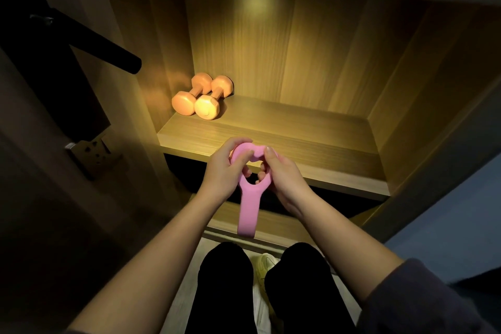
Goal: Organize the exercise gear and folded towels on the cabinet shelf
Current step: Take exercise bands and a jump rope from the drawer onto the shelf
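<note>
- Step in hand, as I read it: gathering the pink resistance band into a compact bundle before it goes on the shelf. The band's not on the shelf yet. It's held in the air at centre frame, just in front of the shelf's front edge.
- Band shape: top part is bunched into an open loop btw both hands. The rest hangs straight down as a flat doubled strip toward lower centre.
- Left hand: centre-left, thumb laid across the front of the loop, fingers curled behind it, so it grips the band's left side.
- Right hand: centre-right, thumb tip pressed on top of the loop, fingers curled round its right side w/ tips showing through the opening. It grips too.
- Forearms come up from the bottom corners and converge at centre. Wrists are roughly level, hands close, loop btw them.
- Two orange dumbbells already lie side by side, touching, in the shelf's back-left corner (upper centre-left of frame).
- No towels in view.
- Next move prob calls for taking up the hanging tail, then reaching fwd to set the bundle down near the dumbbells. The band looks soft & springy, so it's likely to pop open if released loose.
- Also in view: black door handle upper left; legs in dark trousers & a pale shoe at the bottom.
</note>
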